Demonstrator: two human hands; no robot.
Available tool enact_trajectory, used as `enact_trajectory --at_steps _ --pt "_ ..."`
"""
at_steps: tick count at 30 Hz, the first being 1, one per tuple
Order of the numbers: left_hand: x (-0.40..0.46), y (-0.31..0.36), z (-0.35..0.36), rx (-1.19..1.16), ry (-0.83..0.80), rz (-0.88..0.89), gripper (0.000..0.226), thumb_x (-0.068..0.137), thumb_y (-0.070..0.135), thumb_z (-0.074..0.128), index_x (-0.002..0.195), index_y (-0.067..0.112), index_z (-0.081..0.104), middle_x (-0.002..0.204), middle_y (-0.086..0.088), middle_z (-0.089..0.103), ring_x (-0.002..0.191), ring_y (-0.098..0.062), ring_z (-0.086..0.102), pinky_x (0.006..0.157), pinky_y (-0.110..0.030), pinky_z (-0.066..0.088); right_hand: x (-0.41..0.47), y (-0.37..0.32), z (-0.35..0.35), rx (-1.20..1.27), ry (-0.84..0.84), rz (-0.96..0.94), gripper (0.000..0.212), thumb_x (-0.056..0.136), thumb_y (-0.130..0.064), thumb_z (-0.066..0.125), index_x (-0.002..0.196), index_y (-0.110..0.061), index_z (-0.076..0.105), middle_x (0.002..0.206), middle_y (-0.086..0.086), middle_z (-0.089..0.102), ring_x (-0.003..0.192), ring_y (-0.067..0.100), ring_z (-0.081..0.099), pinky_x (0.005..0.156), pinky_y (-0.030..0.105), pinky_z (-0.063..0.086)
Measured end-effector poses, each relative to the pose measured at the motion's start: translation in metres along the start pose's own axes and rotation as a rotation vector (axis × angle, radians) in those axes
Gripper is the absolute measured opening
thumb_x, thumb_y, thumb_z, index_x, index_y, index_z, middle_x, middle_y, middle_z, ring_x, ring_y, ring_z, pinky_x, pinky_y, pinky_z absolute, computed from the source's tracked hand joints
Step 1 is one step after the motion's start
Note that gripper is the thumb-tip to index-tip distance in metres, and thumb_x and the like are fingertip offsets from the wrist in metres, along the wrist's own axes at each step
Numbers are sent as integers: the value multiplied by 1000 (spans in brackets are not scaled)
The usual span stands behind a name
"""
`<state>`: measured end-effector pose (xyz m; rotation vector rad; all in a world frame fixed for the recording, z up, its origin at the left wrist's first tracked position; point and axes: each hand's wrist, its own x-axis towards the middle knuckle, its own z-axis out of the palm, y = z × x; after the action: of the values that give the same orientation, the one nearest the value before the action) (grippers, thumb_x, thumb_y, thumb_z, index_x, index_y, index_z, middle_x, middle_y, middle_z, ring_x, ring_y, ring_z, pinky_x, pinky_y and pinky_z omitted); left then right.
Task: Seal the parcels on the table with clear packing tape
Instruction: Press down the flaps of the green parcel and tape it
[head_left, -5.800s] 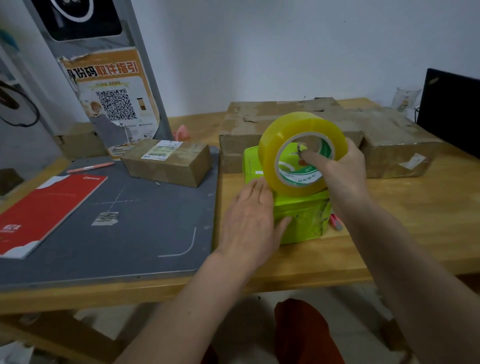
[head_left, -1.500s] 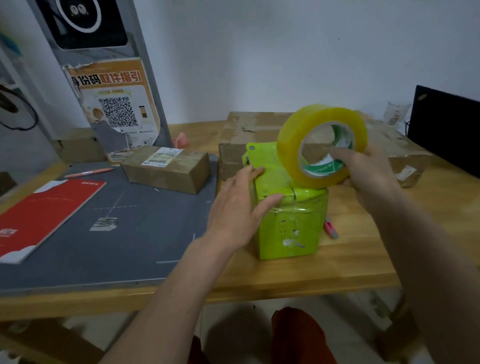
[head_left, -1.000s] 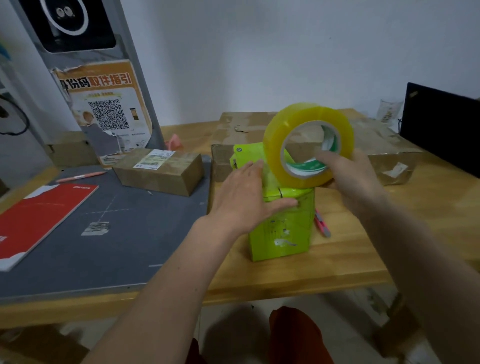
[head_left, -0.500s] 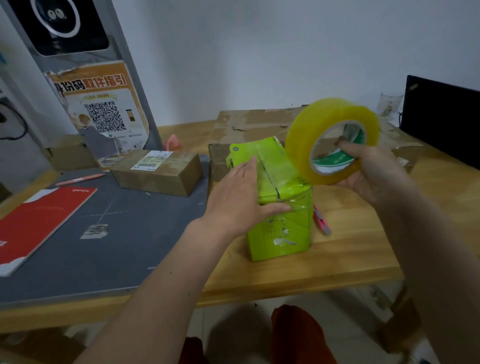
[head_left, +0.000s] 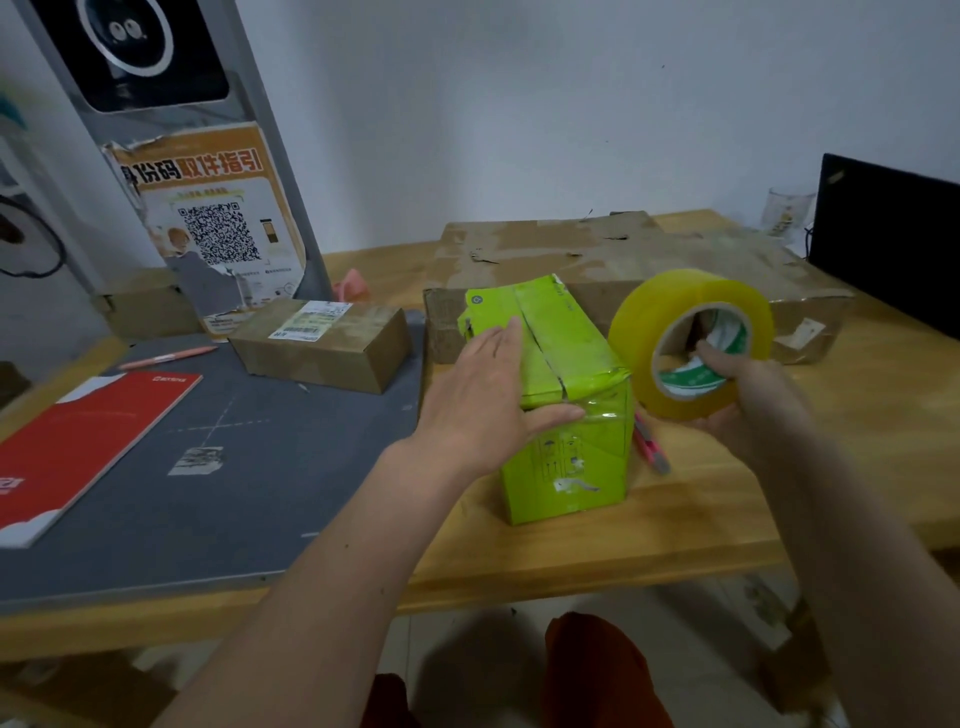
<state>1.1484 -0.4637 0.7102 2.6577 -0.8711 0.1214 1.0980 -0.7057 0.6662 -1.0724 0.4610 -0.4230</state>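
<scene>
Green parcel (head_left: 566, 400), glossy tape across creased top.

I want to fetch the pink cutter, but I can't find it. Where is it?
Look at the wooden table, then at the bright green box on it. The pink cutter lies flat beside that box, under the yellow tape roll. It's thin and pink.
</scene>
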Motion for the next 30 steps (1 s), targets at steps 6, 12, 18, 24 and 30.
enact_trajectory --at_steps 6,12,18,24,30 --pt "-5 -17 12 -338 65 -107 106 66 70 65 156 32 25 166 -3 -2 153 -16 2 123 -41 17 -17 3 18 79 -122 6 48 88 -16 63 135 -11 54 126 16 65 106 33 67 66 46 59" --pt "-30 -32 35 -844 266 -233 106 63 72 71 153 32 33 152 7 41 137 -10 43 113 -41 39 -41 -8 69 168 -272 -124 55 85 4 63 134 -18 48 119 12 68 102 28 69 71 44 58" --pt "-49 -37 51 -850 288 -234 108 67 71 74 156 34 25 163 14 9 143 6 12 118 -31 25 -62 10 116 -309 -227 -261 61 73 -23 75 129 -22 51 115 4 68 102 21 68 88 48 56" --pt "-44 -56 44 -922 386 -260 84 49 66 88 123 38 59 124 14 65 120 -5 58 101 -38 50 -81 31 150 -705 -217 -375 38 83 -27 73 112 -11 53 101 -1 62 94 18 60 83 39 51" --pt "-46 -69 38 -955 310 -151 73 62 45 92 117 58 45 120 36 61 116 15 53 89 -7 44 -82 31 156 -849 -251 -390 34 87 -26 67 109 -9 49 102 6 61 97 27 59 83 46 49"
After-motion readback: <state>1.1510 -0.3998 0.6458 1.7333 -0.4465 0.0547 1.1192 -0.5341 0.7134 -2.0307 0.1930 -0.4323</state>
